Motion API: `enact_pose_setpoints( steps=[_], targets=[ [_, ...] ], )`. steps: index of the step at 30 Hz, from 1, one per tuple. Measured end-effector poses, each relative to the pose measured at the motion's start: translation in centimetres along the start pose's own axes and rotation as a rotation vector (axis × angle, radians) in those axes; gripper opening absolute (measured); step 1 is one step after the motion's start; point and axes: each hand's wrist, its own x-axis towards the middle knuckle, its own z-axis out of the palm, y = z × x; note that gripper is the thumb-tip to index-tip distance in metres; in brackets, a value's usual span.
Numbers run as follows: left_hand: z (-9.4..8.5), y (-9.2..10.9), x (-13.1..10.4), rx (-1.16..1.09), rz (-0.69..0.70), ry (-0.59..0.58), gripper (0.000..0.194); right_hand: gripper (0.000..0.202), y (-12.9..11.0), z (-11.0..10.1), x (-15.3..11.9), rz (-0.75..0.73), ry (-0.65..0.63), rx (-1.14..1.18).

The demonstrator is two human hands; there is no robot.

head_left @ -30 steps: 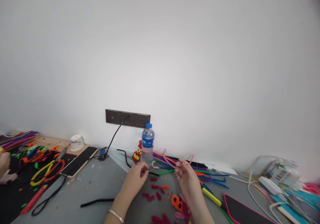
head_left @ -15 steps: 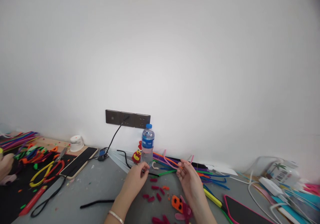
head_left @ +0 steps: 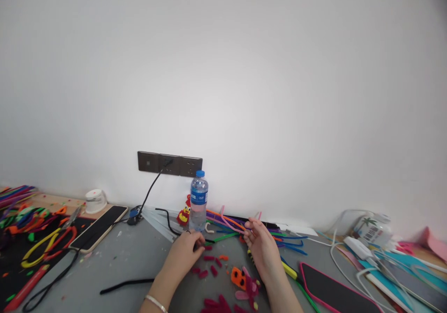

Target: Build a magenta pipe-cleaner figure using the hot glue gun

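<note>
Low in the middle, my left hand point(head_left: 185, 253) has curled fingers with the thumb drawn in. A small dark spot shows between them, too unclear to name. A black pipe cleaner point(head_left: 168, 220) runs just behind that hand. To the right, my right hand point(head_left: 261, 250) is raised, palm turned inward, its fingers loosely bent and apart, with nothing visible in them. Between and below the hands lie short magenta pipe-cleaner pieces point(head_left: 213, 270) and an orange fuzzy piece with dark spots point(head_left: 238, 278), against a magenta-and-pink fuzzy shape point(head_left: 252, 289).
A water bottle point(head_left: 199, 206) stands by the wall, beside a red-and-yellow figure point(head_left: 184, 214). Left are a phone point(head_left: 99, 229), scissors point(head_left: 49, 248) and a white cup point(head_left: 95, 201). Right are a pink-edged phone point(head_left: 331, 287), white cables point(head_left: 335, 257) and several pipe cleaners point(head_left: 293, 245).
The view has turned slightly right, so things on the table sit farther left. Another person's hand at the left edge has gone out of view. Both my hands keep nearly the same pose.
</note>
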Motion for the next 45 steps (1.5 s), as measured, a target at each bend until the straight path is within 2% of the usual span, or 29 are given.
enact_pose_setpoints(
  steps=[6,12,17,19,24,29,35,39,45],
  targets=[
    [0.9,0.9,0.1,0.054,0.020,-0.061,0.015,0.037,0.1,0.2,-0.3,-0.008,-0.034,-0.032],
    [0.2,2.3,-0.6,-0.053,0.091,-0.021,0.015,0.036,0.0,0.5,-0.6,-0.020,-0.112,-0.073],
    [0.4,2.7,-0.9,-0.109,0.193,-0.194,0.015,0.036,-0.1,0.6,-0.6,-0.007,-0.112,-0.067],
    [0.7,2.5,-0.8,-0.112,0.211,-0.222,0.020,0.037,-0.1,0.7,-0.6,-0.002,-0.109,-0.069],
    [1.1,2.0,-0.6,-0.065,0.180,-0.223,0.021,0.035,-0.2,0.6,-0.7,-0.006,-0.113,-0.077],
    [0.9,2.4,-0.9,-0.068,0.154,-0.210,0.022,0.029,0.0,0.6,-0.8,-0.020,-0.130,-0.091],
    [0.1,3.3,-1.3,-0.097,0.207,-0.216,0.023,0.029,0.0,0.5,-0.6,-0.030,-0.107,-0.086],
    [-0.4,3.8,-1.8,-0.214,0.251,-0.312,0.013,0.031,0.0,0.4,-0.5,-0.028,-0.106,-0.082],
    [0.3,4.3,-2.2,-0.141,0.305,-0.407,0.008,0.031,0.1,0.3,-0.4,-0.023,-0.109,-0.083]
  ],
)
